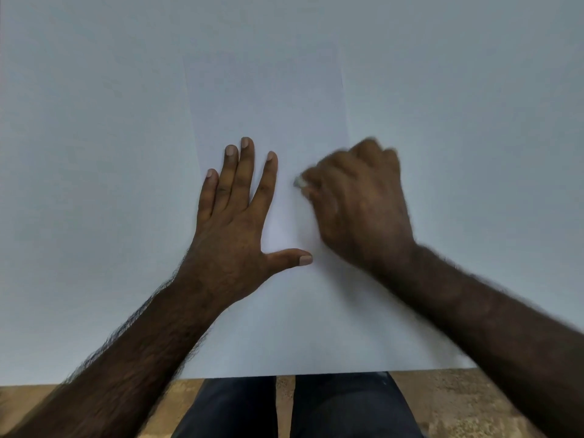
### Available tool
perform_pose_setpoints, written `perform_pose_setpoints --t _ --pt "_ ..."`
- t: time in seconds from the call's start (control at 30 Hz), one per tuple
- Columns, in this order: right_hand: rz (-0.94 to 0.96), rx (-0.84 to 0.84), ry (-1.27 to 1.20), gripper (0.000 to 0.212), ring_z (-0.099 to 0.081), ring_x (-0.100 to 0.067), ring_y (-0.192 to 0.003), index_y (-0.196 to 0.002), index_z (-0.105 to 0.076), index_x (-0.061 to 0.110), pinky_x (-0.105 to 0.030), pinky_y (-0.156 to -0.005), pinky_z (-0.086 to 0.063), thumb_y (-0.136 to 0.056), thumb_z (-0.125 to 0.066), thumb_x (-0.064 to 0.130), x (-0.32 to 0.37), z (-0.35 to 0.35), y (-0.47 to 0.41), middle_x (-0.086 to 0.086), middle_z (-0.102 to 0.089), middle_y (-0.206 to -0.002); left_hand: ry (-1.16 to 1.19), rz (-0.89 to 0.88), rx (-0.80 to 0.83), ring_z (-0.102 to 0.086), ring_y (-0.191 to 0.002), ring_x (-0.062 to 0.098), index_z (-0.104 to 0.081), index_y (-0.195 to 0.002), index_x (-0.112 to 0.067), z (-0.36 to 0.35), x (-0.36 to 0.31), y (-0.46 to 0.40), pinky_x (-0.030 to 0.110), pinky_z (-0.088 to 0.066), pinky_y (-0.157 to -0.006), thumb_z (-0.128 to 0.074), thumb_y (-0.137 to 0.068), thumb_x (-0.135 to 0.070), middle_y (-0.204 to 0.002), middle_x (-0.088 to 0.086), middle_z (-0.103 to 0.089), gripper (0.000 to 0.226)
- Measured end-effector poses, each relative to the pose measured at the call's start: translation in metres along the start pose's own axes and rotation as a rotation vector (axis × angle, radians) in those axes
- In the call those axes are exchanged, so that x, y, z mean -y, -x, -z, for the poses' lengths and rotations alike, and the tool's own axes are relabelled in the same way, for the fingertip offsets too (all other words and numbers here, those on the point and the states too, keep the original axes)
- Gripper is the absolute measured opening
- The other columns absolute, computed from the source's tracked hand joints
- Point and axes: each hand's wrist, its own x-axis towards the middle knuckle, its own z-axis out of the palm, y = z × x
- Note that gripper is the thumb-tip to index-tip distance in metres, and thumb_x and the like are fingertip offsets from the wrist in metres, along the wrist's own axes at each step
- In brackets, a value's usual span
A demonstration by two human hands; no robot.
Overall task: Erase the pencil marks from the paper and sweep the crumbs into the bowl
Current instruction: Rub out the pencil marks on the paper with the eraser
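Note:
A white sheet of paper (268, 99) lies on the pale table, reaching from the near edge toward the far side. My left hand (235, 216) rests flat on the paper's left part, fingers spread, thumb pointing right. My right hand (357, 203) is blurred with motion and closed around a small pale eraser (298, 182), whose tip pokes out on the left and touches the paper. I cannot make out any pencil marks or crumbs on the sheet. No bowl is in view.
The pale table (94, 153) stretches wide on both sides of the paper. Its near edge (126, 382) runs across the bottom, with a brown floor (458, 403) and my dark-trousered legs (240, 409) below.

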Motion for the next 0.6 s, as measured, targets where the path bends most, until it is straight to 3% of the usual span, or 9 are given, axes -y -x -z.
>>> perform_pose_setpoints --t 0.17,0.4,0.6 --pt "0.113 0.066 -0.072 0.011 -0.059 -0.032 -0.089 -0.105 -0.079 0.018 -0.04 -0.078 -0.032 -0.096 -0.072 0.021 0.014 0.0 0.028 -0.003 -0.074 -0.098 -0.013 0.001 -0.006 0.026 -0.161 0.021 0.011 -0.169 -0.025 -0.002 0.001 0.001 0.043 0.015 -0.13 -0.039 -0.075 -0.101 -0.175 0.005 0.026 0.131" --pt "-0.079 -0.071 0.019 0.014 -0.06 -0.034 -0.093 -0.105 -0.078 0.021 -0.043 -0.079 -0.036 -0.103 -0.065 0.026 -0.015 -0.006 -0.027 0.001 -0.073 -0.096 -0.014 0.0 0.006 0.028 -0.161 0.022 0.013 -0.169 -0.025 0.0 0.001 0.0 0.04 0.019 -0.128 -0.035 -0.074 -0.101 -0.175 0.004 0.028 0.131" --pt "0.124 0.088 -0.092 0.015 -0.059 -0.032 -0.092 -0.108 -0.078 0.016 -0.041 -0.079 -0.034 -0.095 -0.07 0.016 0.025 -0.002 0.029 -0.004 -0.074 -0.1 0.001 -0.006 -0.008 0.026 -0.162 0.021 0.01 -0.169 -0.025 -0.002 0.001 0.001 0.043 0.013 -0.131 -0.034 -0.076 -0.097 -0.176 0.005 0.025 0.125"
